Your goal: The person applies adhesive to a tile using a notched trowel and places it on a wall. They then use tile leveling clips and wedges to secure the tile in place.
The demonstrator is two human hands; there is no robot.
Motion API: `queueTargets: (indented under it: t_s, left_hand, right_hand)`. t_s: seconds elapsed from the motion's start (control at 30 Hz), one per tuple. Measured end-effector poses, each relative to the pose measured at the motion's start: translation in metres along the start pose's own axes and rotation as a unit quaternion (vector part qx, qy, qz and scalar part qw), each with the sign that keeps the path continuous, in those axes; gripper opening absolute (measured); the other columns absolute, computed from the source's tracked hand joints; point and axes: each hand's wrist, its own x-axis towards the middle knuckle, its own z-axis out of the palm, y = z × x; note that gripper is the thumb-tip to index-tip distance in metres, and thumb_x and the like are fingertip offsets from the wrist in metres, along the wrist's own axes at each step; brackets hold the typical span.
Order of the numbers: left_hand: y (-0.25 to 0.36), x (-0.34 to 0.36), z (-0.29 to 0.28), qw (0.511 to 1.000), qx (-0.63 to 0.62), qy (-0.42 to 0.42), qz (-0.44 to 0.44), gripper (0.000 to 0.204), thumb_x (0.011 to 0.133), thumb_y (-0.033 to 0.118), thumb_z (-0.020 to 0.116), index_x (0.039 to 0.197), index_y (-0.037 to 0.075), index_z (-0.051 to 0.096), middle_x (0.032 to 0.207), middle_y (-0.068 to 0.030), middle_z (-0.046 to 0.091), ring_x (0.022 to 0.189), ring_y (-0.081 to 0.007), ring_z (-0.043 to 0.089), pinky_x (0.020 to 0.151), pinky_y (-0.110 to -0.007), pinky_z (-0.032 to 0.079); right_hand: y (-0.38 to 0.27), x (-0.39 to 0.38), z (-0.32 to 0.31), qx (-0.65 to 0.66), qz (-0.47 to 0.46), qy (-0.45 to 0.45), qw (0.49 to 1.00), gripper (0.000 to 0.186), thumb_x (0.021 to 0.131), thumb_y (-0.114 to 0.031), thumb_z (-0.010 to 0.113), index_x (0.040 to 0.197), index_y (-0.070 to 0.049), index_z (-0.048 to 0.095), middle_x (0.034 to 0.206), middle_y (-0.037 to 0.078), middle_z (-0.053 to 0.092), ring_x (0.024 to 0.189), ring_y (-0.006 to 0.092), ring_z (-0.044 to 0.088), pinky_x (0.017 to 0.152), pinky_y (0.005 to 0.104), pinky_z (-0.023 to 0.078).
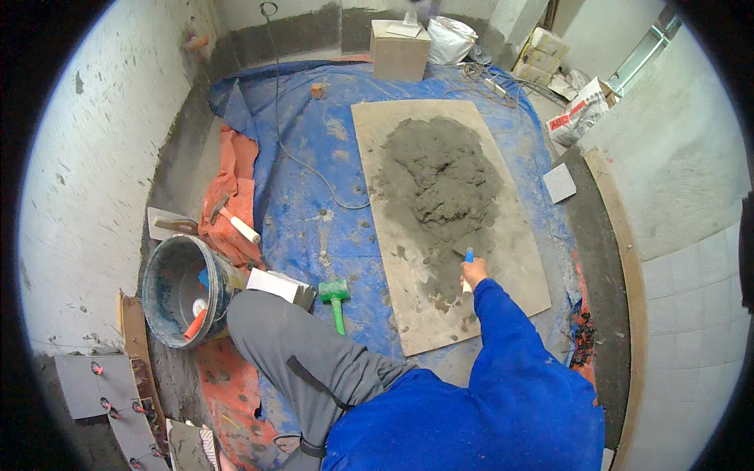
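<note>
Blue tarp [306,235]: tan board [424,334] bearing grey mortar heap [448,177]; green mallet [334,293].

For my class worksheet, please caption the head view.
Right hand grips a trowel beside grey mortar on a board.

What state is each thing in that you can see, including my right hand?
Small trowel with blue-and-white handle: gripped.
Bare right hand: closed around the trowel.
Grey lumpy mortar: heaped, uneven.
Rectangular beige board: lying flat, mortar-smeared.
Round grey plastic bucket: open-topped, stained.
Green mallet: lying down, unheld.
White-handled hammer: lying down, unheld.
Blue plastic sheet: spread out, dirty, wrinkled.
</note>
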Motion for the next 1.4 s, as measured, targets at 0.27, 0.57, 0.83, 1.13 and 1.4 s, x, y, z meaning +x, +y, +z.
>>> queueTargets:
  t_s: [0.27, 0.57, 0.83, 1.13, 1.4]
  left_hand:
    - [0.004, -0.003, 0.001, 1.000, 0.016, -0.004, 0.011, 0.081, 0.101, 0.066, 0.049, 0.162, 0.013, 0.040, 0.171, -0.0110, 0.034, 0.157, -0.0396, 0.029, 0.127, -0.066, 0.019]
    - [0.021, -0.009, -0.009, 0.999, 0.025, 0.001, 0.026, 0.080, 0.102, 0.065, 0.050, 0.162, 0.014, 0.041, 0.172, -0.0107, 0.033, 0.157, -0.0395, 0.028, 0.127, -0.066, 0.019]
    - [0.074, -0.036, -0.003, 0.985, -0.154, 0.036, 0.070, 0.080, 0.101, 0.066, 0.050, 0.162, 0.014, 0.041, 0.172, -0.0110, 0.034, 0.157, -0.0415, 0.028, 0.124, -0.073, 0.018]
    - [0.073, -0.016, 0.052, 0.979, -0.177, -0.093, 0.044, 0.100, 0.094, 0.083, 0.040, 0.166, 0.013, 0.032, 0.171, -0.0229, 0.028, 0.150, -0.0597, 0.030, 0.120, -0.078, 0.025]
    - [0.087, -0.041, 0.011, 0.926, -0.316, -0.180, 0.100, 0.081, 0.104, 0.069, 0.032, 0.161, 0.013, 0.041, 0.165, -0.0179, 0.041, 0.150, -0.0435, 0.040, 0.124, -0.066, 0.029]
  right_hand:
    - [-0.024, 0.035, 0.008, 0.048, -0.024, 0.021, 0.998, 0.015, 0.087, -0.007, 0.068, 0.096, 0.004, 0.065, 0.069, 0.014, 0.065, 0.051, 0.0259, 0.066, 0.045, 0.0432, 0.054]
    - [-0.005, -0.020, 0.039, 0.081, -0.164, 0.087, 0.979, 0.052, 0.098, -0.015, 0.070, 0.143, 0.006, 0.056, 0.098, 0.018, 0.073, 0.076, 0.0302, 0.073, 0.067, 0.0412, 0.058]
    - [-0.141, -0.162, 0.076, 0.035, -0.481, -0.012, 0.876, 0.047, 0.107, -0.026, 0.062, 0.140, 0.006, 0.058, 0.125, 0.022, 0.069, 0.114, 0.0333, 0.063, 0.103, 0.0447, 0.048]
    - [-0.266, -0.435, 0.179, 0.132, -0.668, -0.452, 0.576, 0.054, 0.093, 0.006, 0.070, 0.144, 0.000, 0.053, 0.104, 0.006, 0.068, 0.081, 0.0133, 0.061, 0.074, 0.0292, 0.054]
    - [-0.229, -0.545, 0.268, 0.056, -0.897, -0.335, 0.284, 0.061, 0.069, 0.000, 0.081, 0.128, -0.011, 0.071, 0.101, 0.009, 0.073, 0.083, 0.0293, 0.069, 0.073, 0.0395, 0.056]
